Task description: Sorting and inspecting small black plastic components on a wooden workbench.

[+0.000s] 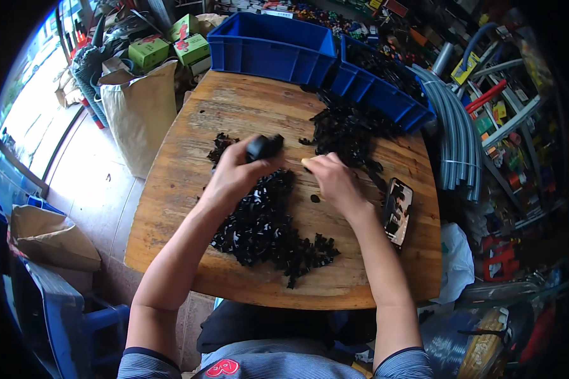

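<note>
Over the left part of the wooden table (234, 88), my left hand (235, 170) is closed around a black plastic piece (262, 148) with a rounded end. Below it spreads a pile of small shiny black plastic parts (259, 221). My right hand (336, 180) is a short way to the right, thumb and fingers pinched together; whatever is between them is too small to make out. A small black disc (315, 198) lies on the wood between the hands. Just beyond my right hand is a heap of longer black plastic pieces (344, 129).
Two blue bins stand at the far edge: one at the left (265, 57), another with black parts at the right (379, 95). A phone-like rectangular object (398, 211) lies beside my right forearm. Grey pipes (452, 132) and shelving crowd the right; a beige sack (139, 114) stands left.
</note>
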Demonstrator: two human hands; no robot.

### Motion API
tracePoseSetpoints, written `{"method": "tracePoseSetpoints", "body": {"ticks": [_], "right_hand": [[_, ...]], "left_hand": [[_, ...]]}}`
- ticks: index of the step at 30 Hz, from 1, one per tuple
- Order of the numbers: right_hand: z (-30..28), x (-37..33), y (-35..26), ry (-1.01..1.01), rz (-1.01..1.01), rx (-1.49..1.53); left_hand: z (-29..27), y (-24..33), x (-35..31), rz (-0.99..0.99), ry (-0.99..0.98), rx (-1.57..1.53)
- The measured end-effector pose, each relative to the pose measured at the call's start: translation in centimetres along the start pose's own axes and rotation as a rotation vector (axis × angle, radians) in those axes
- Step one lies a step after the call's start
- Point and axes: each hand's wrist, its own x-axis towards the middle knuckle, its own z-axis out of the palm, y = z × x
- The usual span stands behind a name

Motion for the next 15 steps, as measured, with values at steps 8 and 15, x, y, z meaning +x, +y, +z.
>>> {"method": "tracePoseSetpoints", "body": {"ticks": [8, 15], "right_hand": [[0.1, -0.1, -2.9, -0.003, 0.171, 0.086], [-3.7, -4.3, -4.9, 0.021, 0.280, 0.271]], "left_hand": [[0.0, -1.7, 0.1, -0.163, -0.243, -0.028], [0.7, -1.2, 0.0, -0.346, -0.254, -0.202]]}}
